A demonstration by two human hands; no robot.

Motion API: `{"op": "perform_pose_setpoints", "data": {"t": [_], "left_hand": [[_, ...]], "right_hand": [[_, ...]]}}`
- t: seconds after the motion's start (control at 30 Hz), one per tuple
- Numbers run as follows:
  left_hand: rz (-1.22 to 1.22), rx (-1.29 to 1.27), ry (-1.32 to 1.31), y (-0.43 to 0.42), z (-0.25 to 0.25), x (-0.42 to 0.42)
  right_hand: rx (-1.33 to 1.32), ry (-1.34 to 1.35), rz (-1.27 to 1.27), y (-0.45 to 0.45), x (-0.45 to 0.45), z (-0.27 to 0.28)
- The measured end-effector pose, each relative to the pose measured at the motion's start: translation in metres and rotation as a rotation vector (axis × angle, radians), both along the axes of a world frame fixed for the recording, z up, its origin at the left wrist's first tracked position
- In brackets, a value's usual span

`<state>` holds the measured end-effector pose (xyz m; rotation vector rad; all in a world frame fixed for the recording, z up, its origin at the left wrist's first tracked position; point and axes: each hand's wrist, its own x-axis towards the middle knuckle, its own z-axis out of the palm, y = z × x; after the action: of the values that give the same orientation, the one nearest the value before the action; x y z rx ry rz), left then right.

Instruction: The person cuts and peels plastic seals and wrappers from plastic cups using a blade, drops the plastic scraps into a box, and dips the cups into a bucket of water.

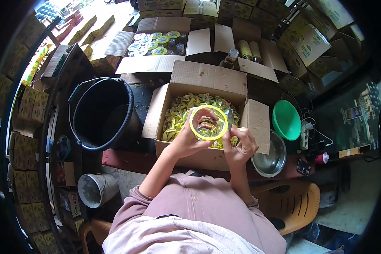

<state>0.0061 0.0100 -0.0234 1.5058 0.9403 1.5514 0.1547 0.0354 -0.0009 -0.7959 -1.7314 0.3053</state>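
Clear tub [218, 132] with a yellow rim is wrapped by the left hand [184, 137], over an open carton [201, 158]; by the right hand [243, 142], thumb and fingertips are brought close at the rim's four o'clock, but whether anything thin is pinched there cannot be told. Light, smooth, thin plastic is suggested by its look, likely springy and easily dented, so it is perhaps best held round the wall with little squeeze. In the carton, yellow packets [178, 112] are heaped. On the dark tabletop [147, 103], a black bucket [99, 112] is placed at nine o'clock, a green bowl [285, 120] at three and a metal bowl [270, 157] at four. Yellow-topped containers [159, 51] are boxed toward eleven. Farther out, stacked cartons [23, 148] are seen at nine, and a brown chair [300, 201] is set at five.
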Motion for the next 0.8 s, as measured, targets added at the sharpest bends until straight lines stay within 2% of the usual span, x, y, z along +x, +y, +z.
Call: {"op": "perform_pose_setpoints", "data": {"t": [0.4,0.5,0.8], "left_hand": [[-0.146,-0.028,-0.028,-0.002,0.006,-0.008],[-0.219,-0.052,0.042,-0.003,0.005,-0.011],[-0.299,-0.1,-0.023,-0.004,0.0,-0.017]], "right_hand": [[-0.037,0.047,0.099,0.005,0.005,-0.001],[-0.039,0.044,0.111,0.007,0.006,-0.002],[-0.05,0.033,0.181,0.01,0.002,0.003]]}}
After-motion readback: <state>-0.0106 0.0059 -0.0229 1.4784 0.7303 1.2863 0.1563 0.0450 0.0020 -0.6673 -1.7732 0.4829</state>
